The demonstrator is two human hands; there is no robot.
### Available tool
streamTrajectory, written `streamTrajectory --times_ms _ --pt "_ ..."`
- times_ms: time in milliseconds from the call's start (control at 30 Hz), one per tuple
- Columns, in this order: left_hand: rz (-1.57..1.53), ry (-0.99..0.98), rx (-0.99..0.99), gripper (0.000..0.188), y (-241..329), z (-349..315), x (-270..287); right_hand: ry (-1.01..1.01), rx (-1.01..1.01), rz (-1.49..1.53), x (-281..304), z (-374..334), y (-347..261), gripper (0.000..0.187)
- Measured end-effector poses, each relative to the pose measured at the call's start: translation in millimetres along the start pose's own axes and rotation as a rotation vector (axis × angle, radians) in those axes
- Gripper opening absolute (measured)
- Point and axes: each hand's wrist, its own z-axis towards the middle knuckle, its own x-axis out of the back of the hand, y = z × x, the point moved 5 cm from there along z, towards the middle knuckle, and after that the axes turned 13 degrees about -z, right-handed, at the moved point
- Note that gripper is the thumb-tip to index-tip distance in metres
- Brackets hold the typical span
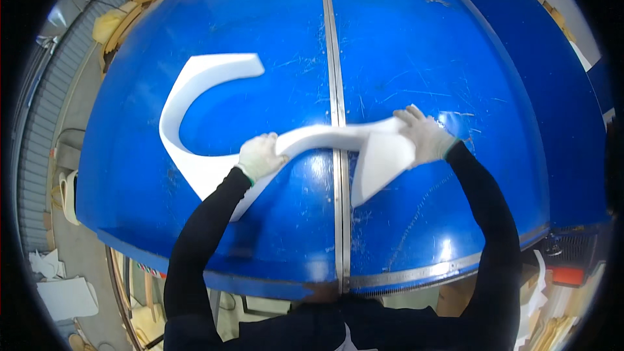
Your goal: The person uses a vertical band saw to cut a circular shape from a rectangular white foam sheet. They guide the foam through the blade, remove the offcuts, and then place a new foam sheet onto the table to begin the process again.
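Both hands wear white gloves with green cuffs. A curved white foam piece [318, 138] spans the metal strip in the middle of the blue table, its right end broadening into a wedge [383, 162] that points toward me. My left hand [260, 157] grips its left part, the fingers closed over the foam. At the other end, my right hand [424, 136] clasps the foam with the fingers at its far edge. To the left lies a second, C-shaped white foam piece [174, 112], its near end touching or running behind my left hand; the exact border is hidden.
The blue tabletop [273, 26] is scratched and divided by a metal strip [333, 58]. A metal edge [416, 278] borders its near right side. Foam offcuts [68, 299] lie on the floor at the left. A red object [565, 276] sits beyond the near right corner.
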Motion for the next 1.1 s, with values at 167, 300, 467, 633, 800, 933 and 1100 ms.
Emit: streamTrajectory --times_ms 167,300,467,633,800,933,1100 --pt "0.084 0.252 0.373 0.056 -81.6 123.2 26.1 0.004 -0.462 -0.008 1.8 127.6 81.7 0.073" --pt "-0.031 0.159 0.408 0.080 -119.8 108.3 46.6 0.027 -0.647 0.003 -15.9 76.6 142.9 0.072" --pt "0.133 -0.103 0.183 0.076 -122.0 -30.5 27.9 0.351 -0.558 0.032 -36.2 -82.1 55.4 0.063" --pt "-0.054 -0.331 0.061 0.042 -83.8 -126.0 29.5 0.800 -0.822 0.109 38.3 -264.8 -103.1 0.063" --pt "-0.007 -0.341 0.067 0.065 -37.7 -102.1 18.1 0.471 -1.372 -0.395 89.5 -568.2 -263.3 0.055" --pt "-0.056 -0.410 -0.089 0.068 14.2 -105.9 -6.6 -0.435 -2.321 -0.401 121.5 -906.4 -477.7 0.058" --pt "-0.144 -0.356 -0.131 0.074 34.7 -148.8 6.9 -0.717 -2.687 -0.517 40.3 -917.9 -561.2 0.069"
